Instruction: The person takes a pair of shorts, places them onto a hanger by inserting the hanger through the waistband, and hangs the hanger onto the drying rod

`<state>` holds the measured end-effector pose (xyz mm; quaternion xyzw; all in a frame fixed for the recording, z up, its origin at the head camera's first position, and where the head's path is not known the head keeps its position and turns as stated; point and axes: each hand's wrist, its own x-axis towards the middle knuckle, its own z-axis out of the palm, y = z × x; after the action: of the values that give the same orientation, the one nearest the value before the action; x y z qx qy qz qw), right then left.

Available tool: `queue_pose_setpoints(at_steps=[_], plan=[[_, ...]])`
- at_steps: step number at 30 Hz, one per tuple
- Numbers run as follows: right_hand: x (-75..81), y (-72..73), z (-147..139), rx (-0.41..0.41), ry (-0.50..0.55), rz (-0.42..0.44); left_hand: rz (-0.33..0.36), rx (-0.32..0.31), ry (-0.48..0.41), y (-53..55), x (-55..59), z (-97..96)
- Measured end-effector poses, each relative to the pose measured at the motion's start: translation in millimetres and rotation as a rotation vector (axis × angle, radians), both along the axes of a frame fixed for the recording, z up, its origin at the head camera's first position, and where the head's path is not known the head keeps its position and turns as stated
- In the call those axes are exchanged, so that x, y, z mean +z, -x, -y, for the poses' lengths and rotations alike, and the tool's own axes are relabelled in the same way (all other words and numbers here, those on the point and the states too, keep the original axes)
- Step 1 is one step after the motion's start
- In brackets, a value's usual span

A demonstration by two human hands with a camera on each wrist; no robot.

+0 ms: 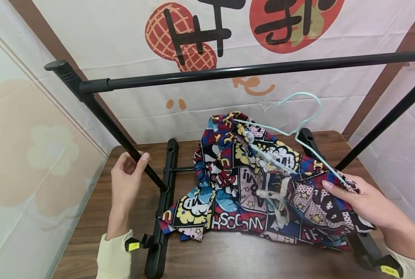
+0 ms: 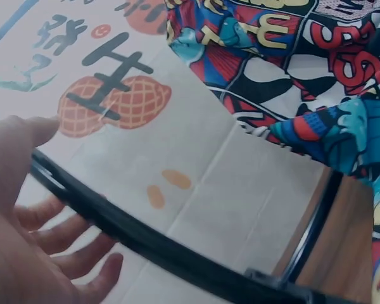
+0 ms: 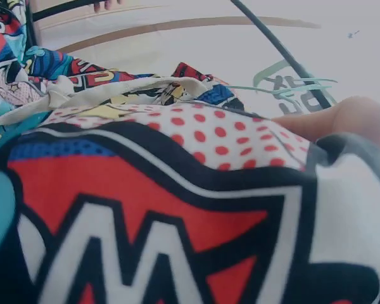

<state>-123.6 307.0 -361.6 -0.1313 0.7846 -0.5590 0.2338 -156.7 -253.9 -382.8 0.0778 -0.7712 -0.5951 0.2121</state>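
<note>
A comic-print garment [image 1: 242, 201] with a white drawstring [image 1: 279, 197], apparently shorts, spreads bunched over the table and the rack's base. A light-blue wire hanger [image 1: 300, 128] lies at its waist, hook upward, its ends reaching into the fabric. My right hand [image 1: 371, 201] grips the garment's right corner near the hanger's end, thumb on top; the other fingers are hidden by cloth. In the right wrist view the printed cloth [image 3: 152, 234] covers most of that hand. My left hand [image 1: 127, 180] loosely holds the rack's left black post [image 1: 114, 130], thumb in front and fingers behind.
Overhead, the black rack's top bar [image 1: 228, 73] crosses from left to right. Its left foot [image 1: 163, 228] stands on the brown wooden table [image 1: 85, 240]. A printed cloth backdrop [image 1: 130, 46] hangs behind, with pale curtain-like panels [image 1: 29, 155] at the side.
</note>
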Motion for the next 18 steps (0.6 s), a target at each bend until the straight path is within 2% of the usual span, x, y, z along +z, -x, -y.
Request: queue_pose_setpoints(at_steps=[3,6,9,11,14,17,18], plan=[[3.9,-5.7,-2,-0.068,-0.051,-0.067,-0.091,-0.054,-0.098,11.1,1.4,-2.4],[9.2,-12.9,-4,-0.152,-0.13,-0.127,-0.149,-0.115,-0.221,20.3,1.2,-7.3],[15.3,-20.5,-7,-0.245,-0.23,-0.187,-0.177,-0.138,-0.35,26.4,-1.3,-13.3],[19.3,-24.8,-10,-0.317,-0.27,-0.207,-0.182,-0.127,-0.407,29.3,-3.0,-16.4],[25.9,-30.1,-16,-0.437,-0.221,-0.189,-0.179,-0.097,-0.419,32.4,-4.7,-18.2],[31.0,-33.6,-22,-0.544,-0.141,-0.235,-0.164,-0.091,-0.41,33.7,-4.7,-18.4],[31.5,-33.0,-25,-0.562,-0.073,-0.268,-0.161,-0.095,-0.411,33.8,-4.7,-18.5]])
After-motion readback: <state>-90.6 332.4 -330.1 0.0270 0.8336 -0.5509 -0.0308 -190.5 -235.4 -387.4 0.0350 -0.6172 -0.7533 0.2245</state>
